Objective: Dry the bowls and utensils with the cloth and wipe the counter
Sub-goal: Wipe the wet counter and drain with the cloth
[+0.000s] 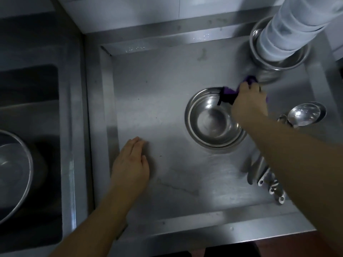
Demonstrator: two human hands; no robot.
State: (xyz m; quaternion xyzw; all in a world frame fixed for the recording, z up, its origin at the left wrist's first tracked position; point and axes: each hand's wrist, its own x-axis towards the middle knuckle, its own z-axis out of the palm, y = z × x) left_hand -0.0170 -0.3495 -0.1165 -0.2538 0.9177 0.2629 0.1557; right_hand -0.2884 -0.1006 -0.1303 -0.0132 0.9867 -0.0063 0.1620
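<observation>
1. Near the far right of the counter (167, 108), your right hand (249, 101) grips the purple cloth (227, 95), fingers curled round it, at the far rim of the nested bowls (213, 117).
2. Those bowls sit upright, just under and left of that hand; part of the cloth hangs over their rim, so the right hand is plainly the nearer one.
3. Just beyond your knuckles a blurred metal piece (267, 76) lies by the cloth; whether the cloth touches it cannot be told.
4. Your left hand (130, 162) lies flat on the bare counter, fingers straight and together, holding nothing, well apart from the bowls to their near left.
5. Right of the bowls lie ladles (304, 114), and under your right forearm more utensils (267, 175), their long axes running roughly toward you.
6. At the far right corner another bowl stack (278, 58) holds a column of pale cups (289, 28).
7. Judging by this, drying is midway; the next wipe probably needs only a short pull back toward you and left into the bowl.
</observation>
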